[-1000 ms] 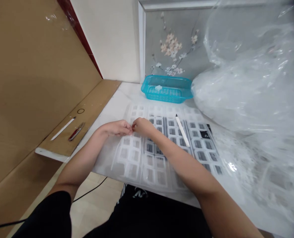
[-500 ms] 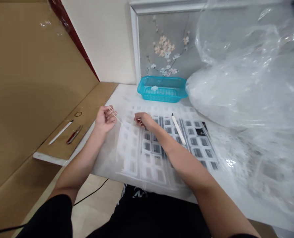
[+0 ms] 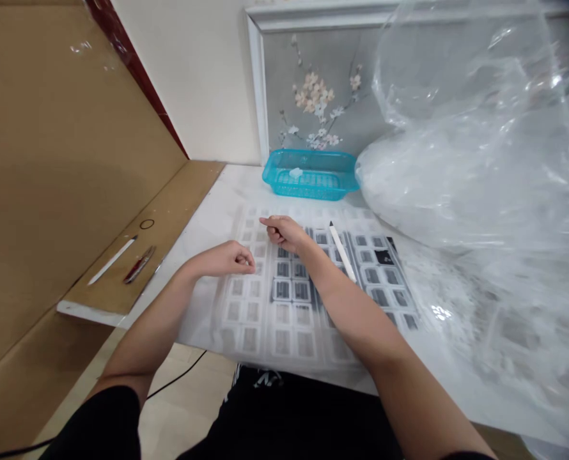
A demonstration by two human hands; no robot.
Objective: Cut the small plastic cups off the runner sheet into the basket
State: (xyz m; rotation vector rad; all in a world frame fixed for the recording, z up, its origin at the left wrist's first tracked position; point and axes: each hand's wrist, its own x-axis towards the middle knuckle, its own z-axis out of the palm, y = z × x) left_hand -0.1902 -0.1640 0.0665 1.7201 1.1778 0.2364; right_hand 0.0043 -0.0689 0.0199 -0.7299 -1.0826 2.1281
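Note:
Clear plastic trays (image 3: 284, 322) with many small rectangular pockets lie across the table in front of me; dark material shows in or under several pockets. My left hand (image 3: 229, 258) hovers at their left columns, fingertips pinched together; anything between them is too small to make out. Farther back, my right hand (image 3: 284, 232) is over the upper left pockets, fingers curled and the thumb side pointing left; whatever it may grip is hidden. A white pen-like tool (image 3: 342, 251) with a black tip rests on the trays beside my right forearm.
A blue plastic basket (image 3: 310, 191) holding a small white piece stands at the back. Large clear plastic bags (image 3: 461, 172) fill the right side. On the brown board (image 3: 188, 191) at left lie another white pen-like tool (image 3: 112, 260), a red-handled tool (image 3: 139, 264) and a black ring (image 3: 147, 224).
My left hand has come down and right from beside the trays to over their left pockets. The thin white strip it held is no longer visible. My right hand stays nearly in place.

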